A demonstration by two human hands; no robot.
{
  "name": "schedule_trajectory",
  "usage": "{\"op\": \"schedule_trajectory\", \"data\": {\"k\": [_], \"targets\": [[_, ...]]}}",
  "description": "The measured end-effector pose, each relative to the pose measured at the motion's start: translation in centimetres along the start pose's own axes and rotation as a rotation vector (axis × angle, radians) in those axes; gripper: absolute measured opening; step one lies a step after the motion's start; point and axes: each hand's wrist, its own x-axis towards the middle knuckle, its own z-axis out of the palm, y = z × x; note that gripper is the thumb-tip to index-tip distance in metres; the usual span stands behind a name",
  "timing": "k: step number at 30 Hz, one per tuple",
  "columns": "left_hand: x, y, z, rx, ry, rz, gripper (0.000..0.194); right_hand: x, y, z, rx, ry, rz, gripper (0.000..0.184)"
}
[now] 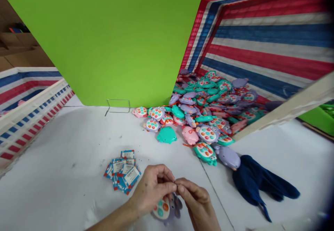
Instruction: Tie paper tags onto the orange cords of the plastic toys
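Note:
My left hand (151,189) and my right hand (195,198) meet at the fingertips low in the view, pinching something small between them. Under them hangs a purple toy (167,210) with coloured round buttons on a white face; both hands hold it by its top. A loose stack of blue and white tags (124,171) lies on the white table (65,161) just left of my left hand.
A big pile of pink, teal and purple button toys (206,112) spills from a red, white and blue striped sack (261,32) at the right. A dark blue cloth (258,182) lies at the right. A green board (109,39) stands behind. A striped crate (31,116) sits left.

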Motion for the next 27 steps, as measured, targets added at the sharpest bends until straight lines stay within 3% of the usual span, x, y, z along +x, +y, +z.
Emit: {"op": "schedule_trajectory", "data": {"k": [7,13,17,21,27], "targets": [[-0.7,-0.3,-0.7,0.136,-0.031,0.027,0.009,0.0,-0.9,-0.2,-0.126,-0.056,0.122,0.022],[-0.6,-0.2,-0.6,0.247,-0.032,-0.002,0.008,1.0,-2.2,-0.7,-0.111,-0.267,0.171,0.025],[-0.8,-0.4,-0.1,0.33,-0.004,-0.056,0.01,1.7,-1.5,-1.8,-0.027,-0.413,0.274,0.026],[-1.3,-1.0,0.6,0.278,0.046,-0.105,0.008,2.0,-0.3,-3.0,-0.026,-0.378,0.339,0.025],[-2.0,-0.4,2.0,0.272,0.111,-0.038,0.014,2.0,0.2,-3.6,0.079,-0.389,0.437,0.02]]}}
